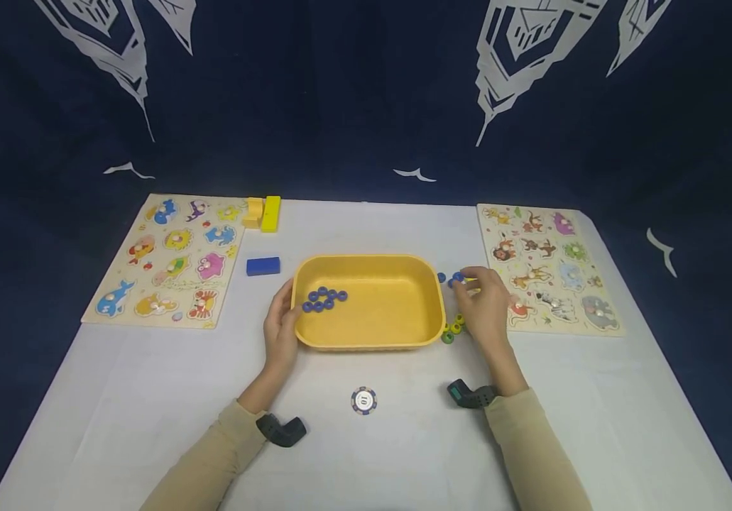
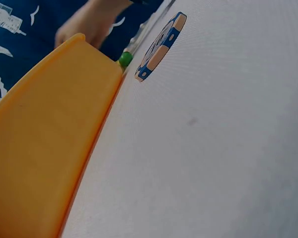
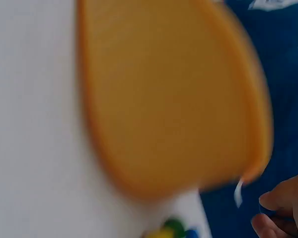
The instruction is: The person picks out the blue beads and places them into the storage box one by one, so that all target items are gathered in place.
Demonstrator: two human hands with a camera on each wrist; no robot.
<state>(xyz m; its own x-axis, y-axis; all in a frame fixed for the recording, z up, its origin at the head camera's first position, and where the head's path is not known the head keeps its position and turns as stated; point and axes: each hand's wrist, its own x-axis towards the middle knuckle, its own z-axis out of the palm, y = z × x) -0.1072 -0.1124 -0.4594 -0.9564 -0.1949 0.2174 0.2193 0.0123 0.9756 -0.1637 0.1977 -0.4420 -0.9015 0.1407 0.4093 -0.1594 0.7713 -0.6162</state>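
My left hand (image 1: 281,332) grips the left end of a yellow plastic tray (image 1: 372,339), its thumb at the rim. Several blue ring-shaped beads (image 1: 319,306) lie inside the tray toward the left. Beyond the tray's right end, my right hand (image 1: 485,305) pinches a blue bead (image 1: 458,277) between thumb and finger. Another blue bead (image 1: 441,277) is beside the tray's right rim. Yellow and green beads (image 1: 448,338) sit close to the tray's near right corner. In the right wrist view, my right hand (image 3: 285,206) is partly cut off; the left hand is outside the left wrist view.
A poker chip (image 1: 363,401) lies in front of the tray. Animal puzzle boards (image 1: 167,266) (image 1: 547,270) flank it. A blue block (image 1: 263,266), a yellow block (image 1: 270,214) and a notched yellow block (image 1: 253,212) lie left of and behind the tray. Dark patterned cloth hangs behind.
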